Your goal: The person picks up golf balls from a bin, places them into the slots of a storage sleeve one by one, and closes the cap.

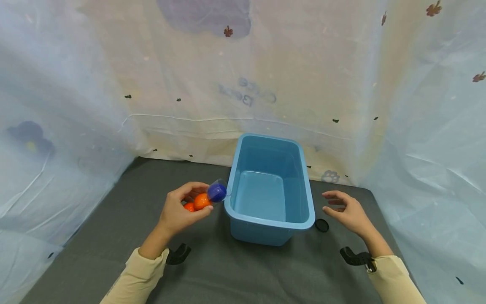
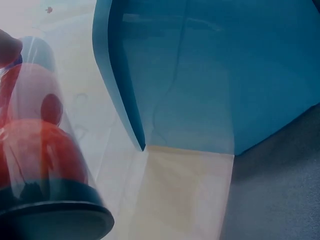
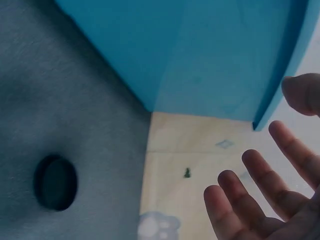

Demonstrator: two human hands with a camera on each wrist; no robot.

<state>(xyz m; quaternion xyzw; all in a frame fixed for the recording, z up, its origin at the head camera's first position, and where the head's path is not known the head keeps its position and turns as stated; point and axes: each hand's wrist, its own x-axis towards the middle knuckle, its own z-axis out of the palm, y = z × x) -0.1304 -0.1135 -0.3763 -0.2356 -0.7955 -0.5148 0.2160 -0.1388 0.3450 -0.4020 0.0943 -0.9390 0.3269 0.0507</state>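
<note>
My left hand grips a clear plastic tube around its side, fingers behind and thumb in front. Inside are orange balls and, at the far end, a blue ball. The tube leans to the right, its far end right at the left rim of a light blue plastic bin. A dark base closes the near end in the left wrist view. To the right of the bin my right hand hovers over the table with fingers spread and slightly bent, holding nothing.
A round black lid lies on the dark grey tabletop beside the bin's front right corner. Pale patterned sheeting hangs behind the table and along both sides. Each wrist wears a black camera mount.
</note>
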